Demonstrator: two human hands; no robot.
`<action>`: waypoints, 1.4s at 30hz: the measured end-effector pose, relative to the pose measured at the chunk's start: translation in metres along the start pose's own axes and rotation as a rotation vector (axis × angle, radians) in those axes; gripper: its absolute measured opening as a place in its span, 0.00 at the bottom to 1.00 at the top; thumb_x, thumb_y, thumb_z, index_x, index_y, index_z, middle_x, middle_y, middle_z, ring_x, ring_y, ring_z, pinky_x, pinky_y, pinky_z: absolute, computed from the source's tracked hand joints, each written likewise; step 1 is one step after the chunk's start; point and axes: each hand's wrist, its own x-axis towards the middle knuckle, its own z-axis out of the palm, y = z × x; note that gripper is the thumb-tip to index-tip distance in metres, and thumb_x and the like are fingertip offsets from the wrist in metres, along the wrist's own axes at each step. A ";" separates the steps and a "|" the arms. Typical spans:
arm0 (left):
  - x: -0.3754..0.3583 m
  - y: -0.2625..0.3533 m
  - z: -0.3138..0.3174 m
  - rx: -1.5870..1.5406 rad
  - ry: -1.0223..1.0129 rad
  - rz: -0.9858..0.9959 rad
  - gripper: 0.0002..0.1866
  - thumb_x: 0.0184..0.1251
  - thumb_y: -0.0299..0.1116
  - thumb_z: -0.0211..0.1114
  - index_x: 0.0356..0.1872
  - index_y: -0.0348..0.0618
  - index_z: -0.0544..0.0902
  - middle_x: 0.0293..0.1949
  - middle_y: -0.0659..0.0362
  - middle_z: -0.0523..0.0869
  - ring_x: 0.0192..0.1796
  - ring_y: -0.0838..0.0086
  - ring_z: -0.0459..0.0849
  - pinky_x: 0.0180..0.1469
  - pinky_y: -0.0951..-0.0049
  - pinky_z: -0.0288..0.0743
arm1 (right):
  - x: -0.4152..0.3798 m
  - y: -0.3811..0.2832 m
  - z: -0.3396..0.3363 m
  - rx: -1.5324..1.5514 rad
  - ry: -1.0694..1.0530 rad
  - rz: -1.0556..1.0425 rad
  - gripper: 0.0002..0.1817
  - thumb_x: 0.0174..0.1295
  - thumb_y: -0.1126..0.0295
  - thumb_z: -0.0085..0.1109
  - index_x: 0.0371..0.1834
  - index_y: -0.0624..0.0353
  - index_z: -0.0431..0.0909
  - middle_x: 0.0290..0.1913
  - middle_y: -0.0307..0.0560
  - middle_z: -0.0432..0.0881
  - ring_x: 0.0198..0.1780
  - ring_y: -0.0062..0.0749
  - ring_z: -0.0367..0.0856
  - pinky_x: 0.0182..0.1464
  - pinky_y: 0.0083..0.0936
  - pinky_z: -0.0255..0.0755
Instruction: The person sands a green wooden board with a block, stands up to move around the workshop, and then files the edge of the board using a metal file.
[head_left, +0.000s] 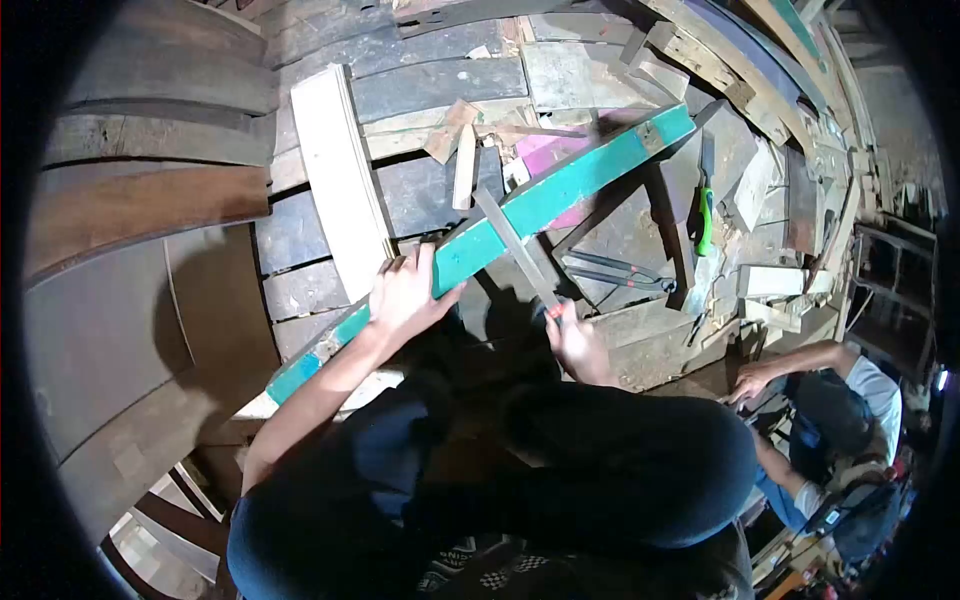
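A long wooden beam with turquoise paint (590, 178) runs diagonally in front of me, its near end by my left forearm. My left hand (405, 293) grips it, fingers over the upper edge and thumb along the painted face. In my right hand (580, 347), closed round a reddish handle, is a long flat metal blade (515, 240). That blade crosses the painted face just beyond my left hand, its tip past the beam's upper edge. A small wood strip (465, 167) lies close to the tip.
A pale board (335, 170) lies left of the beam. To the right are pincers with long dark handles (625, 275) and a green-handled tool (706, 215). Timber scraps (770, 280) surround them. Another person (835, 400) sits at lower right, hands on something dark.
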 end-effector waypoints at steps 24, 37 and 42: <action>0.018 0.013 0.002 -0.024 -0.093 -0.125 0.31 0.51 0.49 0.74 0.51 0.46 0.72 0.35 0.46 0.87 0.36 0.50 0.88 0.40 0.51 0.82 | 0.044 -0.036 -0.021 0.044 -0.106 -0.055 0.14 0.72 0.62 0.53 0.43 0.64 0.67 0.29 0.68 0.82 0.33 0.61 0.85 0.33 0.53 0.78; 0.015 0.011 0.009 -0.012 -0.040 -0.109 0.31 0.52 0.49 0.73 0.56 0.49 0.74 0.35 0.46 0.88 0.35 0.48 0.88 0.37 0.50 0.81 | 0.010 0.001 0.009 0.196 0.077 -0.154 0.14 0.70 0.63 0.55 0.43 0.63 0.67 0.27 0.66 0.81 0.29 0.64 0.83 0.29 0.52 0.77; 0.021 0.024 -0.011 -0.039 -0.144 -0.190 0.31 0.50 0.47 0.74 0.54 0.47 0.73 0.35 0.47 0.88 0.37 0.49 0.88 0.40 0.49 0.81 | 0.048 -0.033 -0.018 0.082 -0.046 -0.100 0.13 0.70 0.64 0.54 0.43 0.63 0.66 0.31 0.67 0.82 0.33 0.64 0.83 0.32 0.53 0.77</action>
